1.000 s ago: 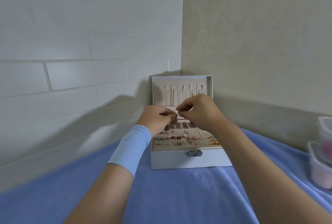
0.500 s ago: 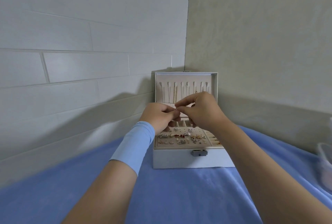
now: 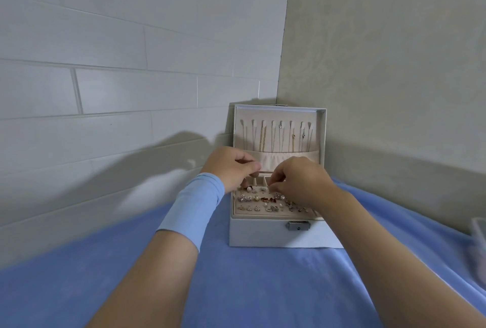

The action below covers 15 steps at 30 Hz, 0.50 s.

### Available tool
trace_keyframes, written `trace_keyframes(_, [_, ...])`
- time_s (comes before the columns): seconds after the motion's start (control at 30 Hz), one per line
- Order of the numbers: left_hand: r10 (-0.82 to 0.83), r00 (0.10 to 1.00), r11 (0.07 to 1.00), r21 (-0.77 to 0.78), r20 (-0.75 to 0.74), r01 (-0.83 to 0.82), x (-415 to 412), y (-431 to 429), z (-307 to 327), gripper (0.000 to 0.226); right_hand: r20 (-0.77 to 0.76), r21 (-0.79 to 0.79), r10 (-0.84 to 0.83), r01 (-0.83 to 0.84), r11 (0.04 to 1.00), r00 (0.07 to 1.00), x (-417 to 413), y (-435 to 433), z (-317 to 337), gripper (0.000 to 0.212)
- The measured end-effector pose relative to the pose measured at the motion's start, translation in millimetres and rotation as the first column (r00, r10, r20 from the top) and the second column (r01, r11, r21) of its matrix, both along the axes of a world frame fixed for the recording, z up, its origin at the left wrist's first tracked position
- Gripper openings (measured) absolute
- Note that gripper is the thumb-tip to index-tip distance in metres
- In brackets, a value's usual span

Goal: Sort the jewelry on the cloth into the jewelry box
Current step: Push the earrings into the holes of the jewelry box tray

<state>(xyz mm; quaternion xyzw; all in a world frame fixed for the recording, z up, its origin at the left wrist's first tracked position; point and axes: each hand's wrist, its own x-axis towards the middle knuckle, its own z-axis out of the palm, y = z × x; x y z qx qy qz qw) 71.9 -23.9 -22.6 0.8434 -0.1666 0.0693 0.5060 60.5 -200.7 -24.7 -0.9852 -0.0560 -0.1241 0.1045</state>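
A blue cloth [image 3: 249,275] covers the surface in a wall corner, bearing an open white jewelry box [image 3: 278,233]. Left hand [image 3: 231,167] and right hand [image 3: 302,180] pinch over its earring tray [image 3: 263,200]; contents indiscernible.

- I'm in what looks like a room at home, working in a corner where a white panelled wall [image 3: 131,65] meets a beige textured one [image 3: 381,51].
- A blue cloth [image 3: 249,288] covers the surface under my arms.
- My open jewelry box [image 3: 278,233] sits against that corner.
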Motion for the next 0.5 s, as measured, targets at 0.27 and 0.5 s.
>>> trace_keyframes(0.27, [-0.027,0.999,0.996,-0.081,-0.026,0.025,-0.8,-2.2,-4.0,0.013,0.033,-0.076,0.007,-0.005,0.997,0.999,-2.8,4.2,2.0,0.009])
trace_keyframes(0.5, [-0.042,0.998,0.976,-0.214,-0.055,0.029,-2.8,-1.5,-3.0,0.017,0.034,-0.078,0.032,-0.029,0.997,0.999,-3.8,3.4,1.4,0.010])
